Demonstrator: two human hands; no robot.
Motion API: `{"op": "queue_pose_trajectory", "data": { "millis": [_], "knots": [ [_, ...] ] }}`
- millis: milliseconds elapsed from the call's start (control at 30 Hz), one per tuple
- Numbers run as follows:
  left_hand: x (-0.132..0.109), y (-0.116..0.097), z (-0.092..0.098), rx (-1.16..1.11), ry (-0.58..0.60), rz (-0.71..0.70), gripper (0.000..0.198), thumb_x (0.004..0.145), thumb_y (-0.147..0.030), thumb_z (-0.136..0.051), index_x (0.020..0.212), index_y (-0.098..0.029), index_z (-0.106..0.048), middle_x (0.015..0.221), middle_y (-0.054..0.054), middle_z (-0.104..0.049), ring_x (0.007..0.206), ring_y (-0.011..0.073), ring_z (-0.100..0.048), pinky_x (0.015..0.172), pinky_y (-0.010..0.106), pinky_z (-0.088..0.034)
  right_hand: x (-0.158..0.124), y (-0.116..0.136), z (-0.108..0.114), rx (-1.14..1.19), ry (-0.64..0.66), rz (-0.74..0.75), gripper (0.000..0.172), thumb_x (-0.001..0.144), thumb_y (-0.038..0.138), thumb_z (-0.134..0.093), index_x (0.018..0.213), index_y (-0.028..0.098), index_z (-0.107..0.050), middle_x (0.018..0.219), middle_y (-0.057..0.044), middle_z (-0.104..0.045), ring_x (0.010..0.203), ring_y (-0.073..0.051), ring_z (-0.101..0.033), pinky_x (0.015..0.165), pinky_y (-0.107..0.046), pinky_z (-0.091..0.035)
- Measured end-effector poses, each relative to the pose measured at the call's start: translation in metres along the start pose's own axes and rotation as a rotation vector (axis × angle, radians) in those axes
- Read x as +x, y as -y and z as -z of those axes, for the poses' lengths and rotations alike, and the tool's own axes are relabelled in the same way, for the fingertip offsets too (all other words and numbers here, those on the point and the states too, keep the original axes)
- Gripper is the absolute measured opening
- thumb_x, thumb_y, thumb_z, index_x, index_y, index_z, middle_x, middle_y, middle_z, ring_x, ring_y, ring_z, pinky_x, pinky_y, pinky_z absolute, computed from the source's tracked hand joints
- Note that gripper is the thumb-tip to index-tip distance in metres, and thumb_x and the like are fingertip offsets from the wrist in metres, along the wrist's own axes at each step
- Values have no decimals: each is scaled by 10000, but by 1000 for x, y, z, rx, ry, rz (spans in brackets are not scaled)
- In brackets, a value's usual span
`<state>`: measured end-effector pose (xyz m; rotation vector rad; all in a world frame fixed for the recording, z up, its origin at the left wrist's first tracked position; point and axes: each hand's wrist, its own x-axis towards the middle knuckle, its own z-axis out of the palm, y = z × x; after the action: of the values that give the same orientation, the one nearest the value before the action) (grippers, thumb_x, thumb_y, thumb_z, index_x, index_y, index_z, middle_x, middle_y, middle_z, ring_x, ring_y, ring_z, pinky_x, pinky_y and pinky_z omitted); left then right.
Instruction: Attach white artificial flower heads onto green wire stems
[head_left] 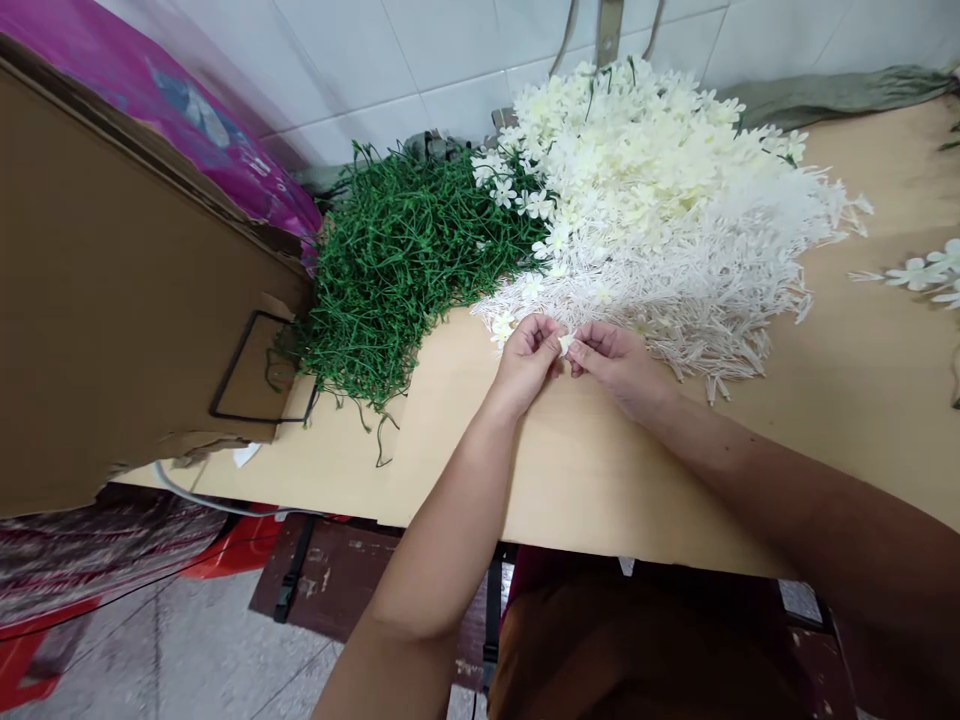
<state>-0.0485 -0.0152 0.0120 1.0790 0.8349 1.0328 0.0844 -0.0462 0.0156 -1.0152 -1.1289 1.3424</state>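
Both hands meet in front of the flower heap, pinching a small white artificial flower [566, 345] between the fingertips. My left hand [531, 352] grips it from the left, thumb and forefinger pressed together. From the other side my right hand [611, 358] holds it the same way; the fingers hide much of it. Just behind them spreads a pile of white plastic stems [712, 270]. Cream-white artificial flowers [637, 140] are heaped against the wall above these. Left of my hands lies a tangled mound of green plastic stems [397, 250].
A large cardboard box [127, 270] stands at the left, with a purple plastic bag [202, 110] behind it. A black wire frame [214, 395] leans by the box. White flower sprigs [926, 272] lie at the far right. The table's front edge [600, 552] runs close to my body.
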Motion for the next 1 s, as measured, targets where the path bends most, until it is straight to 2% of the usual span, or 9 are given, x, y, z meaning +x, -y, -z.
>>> {"op": "queue_pose_trajectory", "data": {
  "millis": [133, 233, 433, 633, 800, 933, 1000],
  "knots": [
    [-1, -5, 1, -12, -90, -75, 337, 682, -381, -818, 786, -176, -571, 628, -62, -528, 487, 45, -431, 450, 191, -351, 3, 0, 3, 46, -12, -40, 491, 564, 587, -845, 639, 186, -572, 589, 35, -559, 537, -83, -521, 563, -258, -499],
    [-3, -7, 2, 33, -64, -101, 317, 674, -403, -822, 773, -168, -634, 613, -46, -551, 533, 52, -458, 505, 190, -377, 5, -2, 6, 97, -21, -55, 515, 537, 596, -858, 642, 187, -562, 588, 47, -548, 530, -80, -525, 567, -263, -517],
    [-2, -4, -1, 19, -17, -77, 385, 556, -419, -886, 745, -160, -675, 650, -27, -638, 622, 77, -572, 650, 216, -469, 6, -3, 7, 85, -22, -82, 533, 507, 605, -866, 631, 176, -575, 583, 43, -564, 514, -74, -548, 548, -245, -494],
    [0, -3, -1, 35, -41, -12, 330, 563, -327, -890, 727, -147, -668, 665, -21, -657, 636, 76, -583, 643, 209, -465, 7, -3, 7, 73, -17, -76, 528, 490, 608, -871, 640, 188, -586, 584, 37, -582, 520, -90, -548, 556, -268, -525],
    [-1, -5, -2, -9, -64, 2, 387, 497, -361, -913, 709, -147, -670, 635, -31, -650, 612, 69, -571, 626, 205, -454, 7, -3, 6, 86, -50, -70, 582, 470, 642, -859, 682, 187, -564, 565, 54, -560, 489, -80, -534, 519, -257, -518],
    [-1, -6, -2, -35, -90, 23, 438, 449, -407, -921, 690, -150, -660, 617, -36, -653, 580, 68, -557, 603, 212, -446, 6, 0, 4, 173, -71, -101, 603, 450, 575, -898, 808, 192, -600, 670, 44, -612, 587, -93, -588, 542, -251, -551],
    [-1, -6, -1, -29, -93, 28, 429, 464, -399, -916, 687, -149, -648, 617, -34, -650, 574, 71, -556, 597, 217, -445, 5, 1, 4, 182, -41, -115, 584, 456, 569, -899, 803, 193, -617, 699, 30, -632, 639, -105, -611, 568, -256, -565]
  ]
}}
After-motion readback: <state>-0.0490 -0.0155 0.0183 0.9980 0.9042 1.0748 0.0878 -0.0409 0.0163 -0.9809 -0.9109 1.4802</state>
